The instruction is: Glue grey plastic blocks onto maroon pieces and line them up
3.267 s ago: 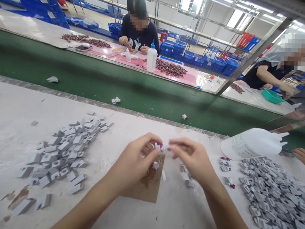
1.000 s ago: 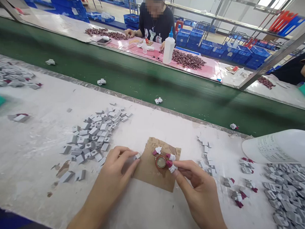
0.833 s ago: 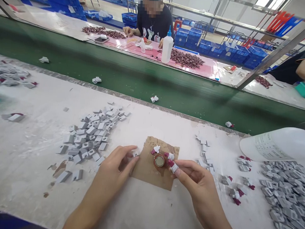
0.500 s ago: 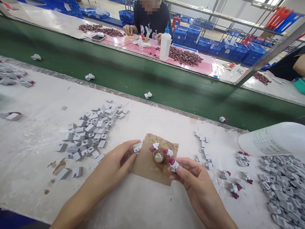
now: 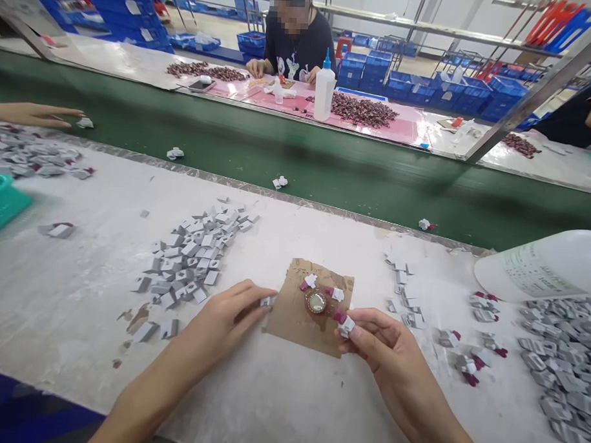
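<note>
Between the fingertips of my left hand (image 5: pixel 227 319) is a small grey plastic block (image 5: pixel 266 300), low at the left edge of a brown cardboard piece (image 5: pixel 292 321). My right hand (image 5: pixel 392 360) pinches a grey-and-maroon plastic part (image 5: pixel 346 326) over the cardboard's right edge, its maroon end pointing up and left. A small round dish (image 5: pixel 316 302) of clear, shiny liquid sits on the cardboard. Beside it lie two more grey-and-maroon parts, one behind (image 5: pixel 309 282) and one to the right (image 5: pixel 337 294). Wet stains darken the cardboard around the dish.
Loose grey blocks (image 5: pixel 190 250) are heaped left. A big white bottle (image 5: pixel 541 265) lies beside a grey pile (image 5: pixel 562 360) at right. Beyond runs a green belt (image 5: pixel 230 158) carrying a few parts. Another person's hand (image 5: pixel 32 114) reaches in from the left; a person sits opposite.
My left hand has lowered the grey block toward the table; my right hand keeps its grip. Another person's hand has come in over the belt at left. The parts on the belt have shifted left.
</note>
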Motion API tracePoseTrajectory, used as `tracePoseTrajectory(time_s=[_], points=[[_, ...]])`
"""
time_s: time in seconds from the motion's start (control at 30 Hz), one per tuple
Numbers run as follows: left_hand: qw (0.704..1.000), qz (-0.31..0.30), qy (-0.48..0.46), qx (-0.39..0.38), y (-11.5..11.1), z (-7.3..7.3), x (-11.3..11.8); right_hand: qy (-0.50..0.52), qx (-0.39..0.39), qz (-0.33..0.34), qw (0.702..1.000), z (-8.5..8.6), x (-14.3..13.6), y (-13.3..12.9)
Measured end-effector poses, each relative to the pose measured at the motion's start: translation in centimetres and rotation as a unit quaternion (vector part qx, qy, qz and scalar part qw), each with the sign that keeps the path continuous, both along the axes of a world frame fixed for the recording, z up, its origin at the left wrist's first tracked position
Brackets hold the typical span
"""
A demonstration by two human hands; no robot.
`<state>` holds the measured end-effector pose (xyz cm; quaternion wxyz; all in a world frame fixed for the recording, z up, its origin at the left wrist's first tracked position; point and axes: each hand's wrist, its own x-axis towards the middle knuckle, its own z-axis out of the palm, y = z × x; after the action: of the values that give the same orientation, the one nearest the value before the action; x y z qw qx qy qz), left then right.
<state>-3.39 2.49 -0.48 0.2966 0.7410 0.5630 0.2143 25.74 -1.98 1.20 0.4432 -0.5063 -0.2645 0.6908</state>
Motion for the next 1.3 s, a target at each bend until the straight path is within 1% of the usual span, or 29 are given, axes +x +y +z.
tracePoseTrajectory(time_s=[0.07,0.13,0.17,0.23,0.3,0.37,0.47,0.57,0.67,0.77,0.9,1.03,1.3], points=[[1.0,0.017,-0.016,0.011,-0.1,0.0,0.0,0.001,0.007,-0.001,1.0,-0.2,0.1,-0.1],[0.997,0.058,-0.05,0.019,-0.3,0.0,0.3,-0.002,0.018,0.007,1.0,-0.3,0.1,-0.1],[0.993,0.083,-0.083,0.008,-0.4,0.0,0.7,-0.002,0.024,0.014,1.0,-0.3,0.1,-0.1],[0.975,0.13,-0.175,-0.046,-0.6,0.0,1.8,0.003,0.033,0.018,0.999,-0.3,-0.1,-0.1],[0.947,0.156,-0.256,-0.115,-0.8,0.4,3.2,0.01,0.039,0.006,0.999,-0.2,-0.3,0.1],[0.932,0.164,-0.284,-0.151,-0.9,1.1,4.7,0.007,0.044,-0.009,0.999,-0.1,-0.5,0.2],[0.927,0.143,-0.291,-0.187,-0.7,2.8,6.3,0.0,0.052,-0.031,0.998,0.1,-0.5,0.5],[0.918,0.11,-0.313,-0.217,-0.5,4.4,7.2,-0.004,0.06,-0.05,0.997,0.3,-0.3,0.5],[0.927,0.099,-0.309,-0.19,-0.7,5.2,8.0,0.009,0.073,-0.062,0.995,0.3,-0.2,0.3],[0.928,0.085,-0.311,-0.189,-1.0,5.3,8.9,0.032,0.091,-0.059,0.994,0.3,-0.1,0.1],[0.905,0.059,-0.352,-0.231,-1.7,4.9,9.7,0.032,0.109,-0.05,0.992,0.3,0.0,0.0],[0.89,0.031,-0.377,-0.254,-2.0,4.3,9.7,0.038,0.119,-0.037,0.991,0.4,0.2,0.0],[0.885,0.025,-0.386,-0.26,-1.7,3.8,9.8,0.03,0.124,-0.02,0.992,0.1,-0.1,0.1]])
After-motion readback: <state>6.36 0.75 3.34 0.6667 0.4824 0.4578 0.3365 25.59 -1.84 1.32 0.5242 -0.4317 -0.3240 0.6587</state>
